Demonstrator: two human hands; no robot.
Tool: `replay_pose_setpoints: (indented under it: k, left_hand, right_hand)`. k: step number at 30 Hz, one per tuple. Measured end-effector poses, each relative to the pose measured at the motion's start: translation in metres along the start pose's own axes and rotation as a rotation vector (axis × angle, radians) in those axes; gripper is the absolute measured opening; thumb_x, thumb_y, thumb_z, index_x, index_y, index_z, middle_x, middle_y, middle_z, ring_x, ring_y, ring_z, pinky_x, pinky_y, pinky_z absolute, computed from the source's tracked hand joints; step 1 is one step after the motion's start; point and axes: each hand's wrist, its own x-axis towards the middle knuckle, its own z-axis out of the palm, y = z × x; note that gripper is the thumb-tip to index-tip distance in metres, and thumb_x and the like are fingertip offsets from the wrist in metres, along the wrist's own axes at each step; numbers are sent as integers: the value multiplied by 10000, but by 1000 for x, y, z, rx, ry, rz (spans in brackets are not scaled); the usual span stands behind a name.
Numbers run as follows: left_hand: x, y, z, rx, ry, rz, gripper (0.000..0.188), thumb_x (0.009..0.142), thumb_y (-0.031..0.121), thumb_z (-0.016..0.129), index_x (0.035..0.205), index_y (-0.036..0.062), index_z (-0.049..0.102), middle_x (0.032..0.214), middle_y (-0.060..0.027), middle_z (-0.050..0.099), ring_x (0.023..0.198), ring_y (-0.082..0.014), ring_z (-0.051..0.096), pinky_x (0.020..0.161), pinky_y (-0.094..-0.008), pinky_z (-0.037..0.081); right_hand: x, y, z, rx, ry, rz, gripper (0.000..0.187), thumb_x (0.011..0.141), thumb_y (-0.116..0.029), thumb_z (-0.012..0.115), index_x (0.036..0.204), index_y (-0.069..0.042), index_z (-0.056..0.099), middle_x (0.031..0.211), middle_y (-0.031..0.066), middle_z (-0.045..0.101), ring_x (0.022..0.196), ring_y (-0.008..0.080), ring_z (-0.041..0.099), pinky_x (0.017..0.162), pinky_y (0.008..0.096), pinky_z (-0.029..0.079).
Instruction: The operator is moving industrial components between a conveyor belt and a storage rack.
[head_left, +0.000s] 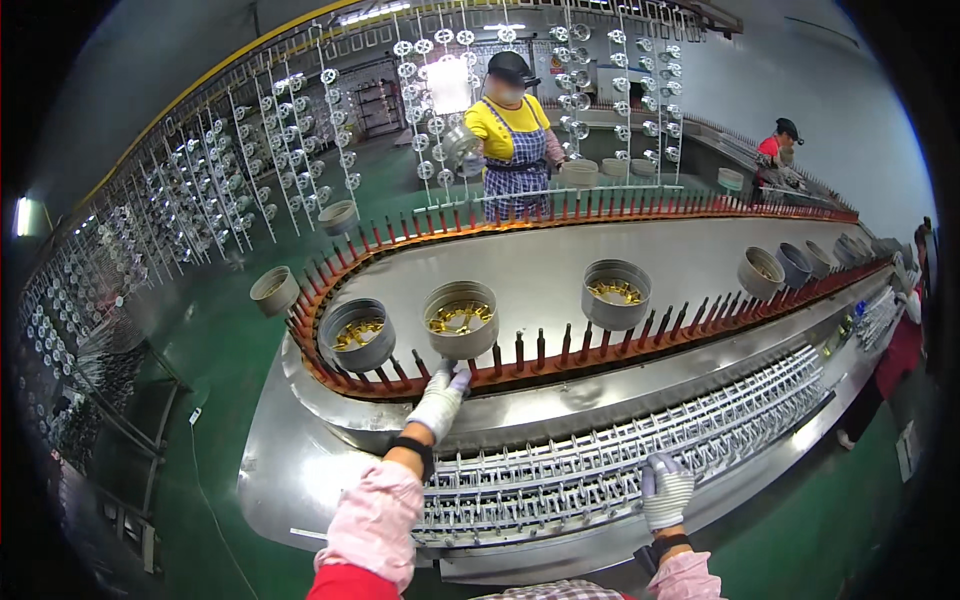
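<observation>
My left hand (441,398), in a white glove, reaches to the conveyor edge just under a round grey tub (460,345) with gold spoked parts inside. Its fingertips close around the foot of the tub or the spindle there; what they grip is partly hidden. My right hand (667,492), in a striped glove, rests at the near side of a long rack of silver metal parts (540,500). Its fingers are bent against the parts, and anything in them is too small to name. Another grey tub with gold parts (357,350) stands to the left of my left hand.
Upright spindles (541,348) line the looping conveyor around a steel table (500,262). More tubs (616,312) stand along it. Across the table a co-worker (515,150) in yellow handles a tub. Hanging racks of silver wheel-shaped parts (300,150) fill the far left.
</observation>
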Motion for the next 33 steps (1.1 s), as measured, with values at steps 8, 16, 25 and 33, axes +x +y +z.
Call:
replay_pose_setpoints:
  k: [8, 16, 25, 33]
  left_hand:
    - [91, -54, 52, 689, 409, -100, 206, 741, 192, 441, 803, 61, 588, 893, -156, 595, 881, -332, 529, 783, -401, 396]
    - [33, 54, -45, 1296, 836, 689, 321, 861, 247, 307, 887, 39, 550, 824, -147, 585, 819, -224, 551, 747, -341, 398]
    - [-141, 69, -144, 58, 683, 260, 382, 856, 402, 410, 862, 38, 525, 710, -63, 575, 508, -97, 499, 434, -200, 385]
    - [-203, 62, -142, -131, 409, -204, 314, 830, 273, 474, 942, -18, 512, 647, -126, 576, 479, -142, 532, 440, -215, 442]
  right_hand:
    - [6, 61, 13, 3, -9, -16, 170, 647, -39, 536, 813, -61, 566, 812, 120, 570, 726, 298, 541, 656, 396, 426]
    - [8, 106, 33, -43, 15, -35, 155, 710, -32, 527, 849, -88, 570, 799, 107, 579, 697, 283, 550, 610, 378, 430]
    - [0, 101, 47, -1, 31, 22, 107, 777, -85, 495, 805, -46, 590, 803, 119, 596, 676, 249, 575, 626, 336, 459]
    - [-4, 94, 38, -315, -20, 21, 105, 792, -118, 500, 793, -67, 592, 773, 110, 584, 655, 291, 551, 584, 383, 430]
